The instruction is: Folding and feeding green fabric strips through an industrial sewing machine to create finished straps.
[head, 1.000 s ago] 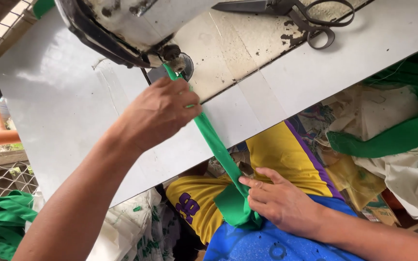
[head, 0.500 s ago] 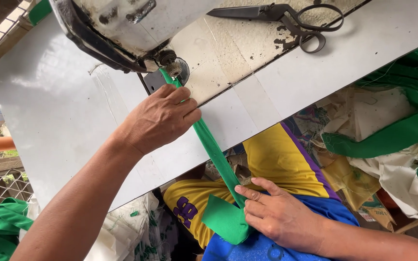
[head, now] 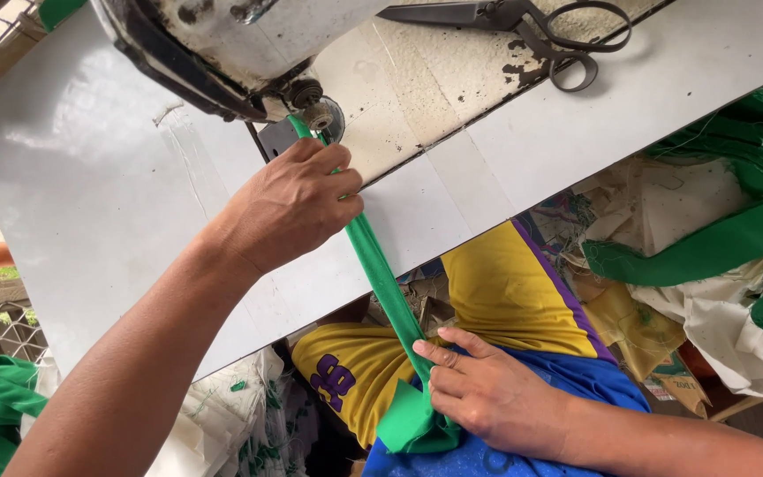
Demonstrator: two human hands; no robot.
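The single head-worn camera looked steeply down from close above the white surface [head: 99, 194], tilted so the sewing machine [head: 222, 44] sat at the top edge and the person's lap filled the bottom.

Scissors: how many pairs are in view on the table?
1. The scissors lie at the top of the sewing table, beyond the left hand. More may be hidden outside the picture.
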